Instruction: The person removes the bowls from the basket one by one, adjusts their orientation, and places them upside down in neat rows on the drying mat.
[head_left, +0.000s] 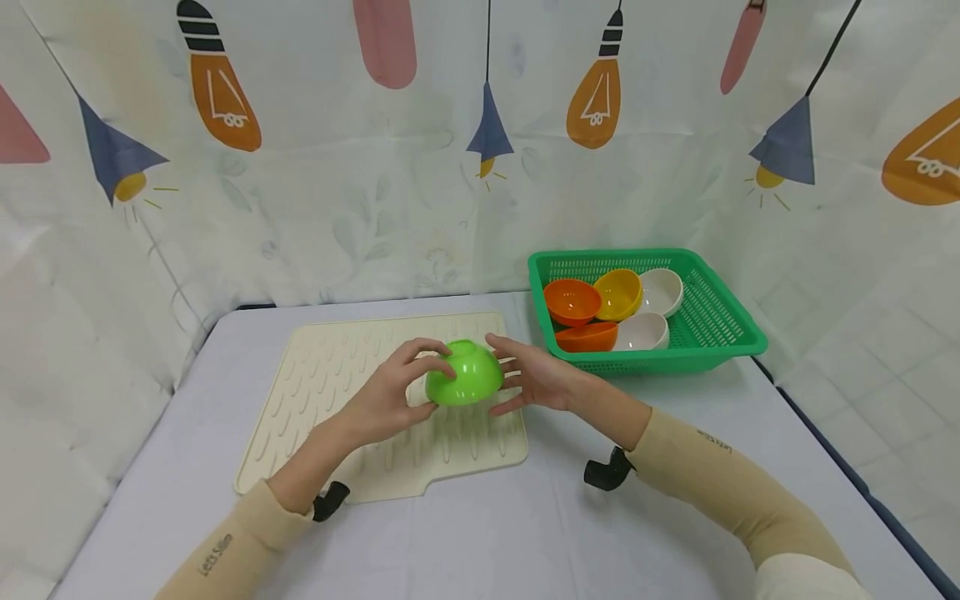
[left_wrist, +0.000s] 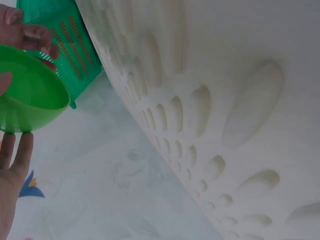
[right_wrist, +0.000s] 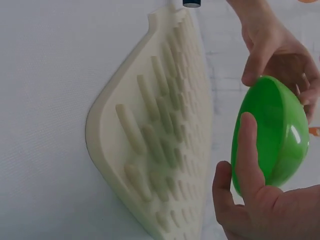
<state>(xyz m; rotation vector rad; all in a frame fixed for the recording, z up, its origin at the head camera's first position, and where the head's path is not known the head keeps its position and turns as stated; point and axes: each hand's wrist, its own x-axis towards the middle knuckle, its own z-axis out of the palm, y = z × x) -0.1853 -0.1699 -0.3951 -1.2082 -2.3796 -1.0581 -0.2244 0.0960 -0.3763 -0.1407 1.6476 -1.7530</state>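
Note:
A green bowl (head_left: 467,375) is held upside down above a cream draining mat (head_left: 330,375). My left hand (head_left: 401,383) grips it from the left, fingers on the outside and thumb near the rim. Close on the bowl's right side is my right hand (head_left: 536,377), its fingers spread and loosely bent. From the right wrist, the right thumb (right_wrist: 248,150) overlaps the bowl's open side, and the left hand (right_wrist: 280,55) pinches its far edge. In the left wrist view, two left fingertips (left_wrist: 22,145) meet the outside of the green bowl (left_wrist: 37,92).
A green plastic basket (head_left: 720,333) stands at the back right of the white-covered table (head_left: 495,533). Inside lie orange bowls (head_left: 572,302), a yellow bowl (head_left: 619,294) and white bowls (head_left: 662,292). A patterned curtain (head_left: 315,208) hangs behind the table.

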